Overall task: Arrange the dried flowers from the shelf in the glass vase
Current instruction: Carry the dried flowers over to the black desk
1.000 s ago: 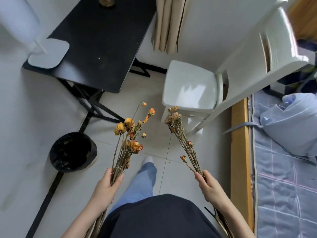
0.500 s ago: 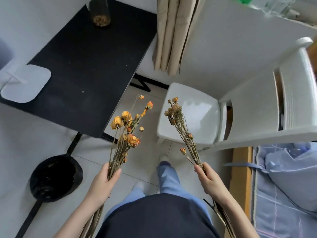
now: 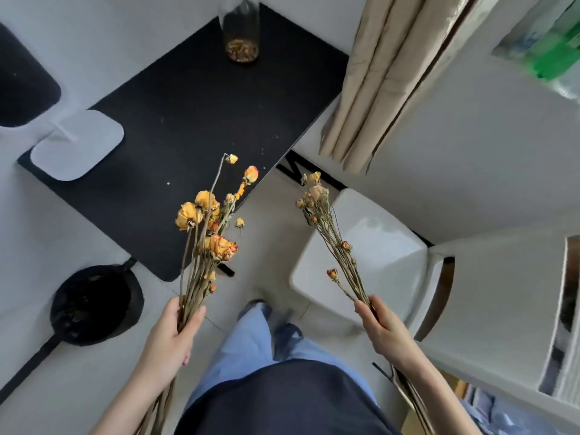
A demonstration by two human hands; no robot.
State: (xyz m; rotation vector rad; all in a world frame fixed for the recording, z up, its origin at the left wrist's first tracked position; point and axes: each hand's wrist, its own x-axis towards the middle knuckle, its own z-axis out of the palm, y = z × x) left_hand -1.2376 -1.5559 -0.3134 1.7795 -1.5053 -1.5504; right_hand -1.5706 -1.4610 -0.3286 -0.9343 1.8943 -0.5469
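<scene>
My left hand [image 3: 171,335] grips a bunch of dried yellow-orange flowers [image 3: 208,227] by the stems, heads pointing up over the near edge of a black table [image 3: 175,120]. My right hand [image 3: 381,329] grips a thinner bunch of small pale dried flowers [image 3: 323,221], held over the floor beside a white chair [image 3: 370,255]. The stem ends of both bunches trail back past my wrists. A clear glass vase [image 3: 240,29] stands at the table's far edge, with brown bits in its bottom.
A white lamp base [image 3: 78,144] sits on the table's left side. On the floor at lower left is a black bin [image 3: 94,304]. Beige curtain folds [image 3: 376,80] hang beyond the table. My legs stand between table and chair.
I have stepped closer to the table: the table, vase and chair have all drawn nearer and slid down in view. Both hands hold their bunches as before.
</scene>
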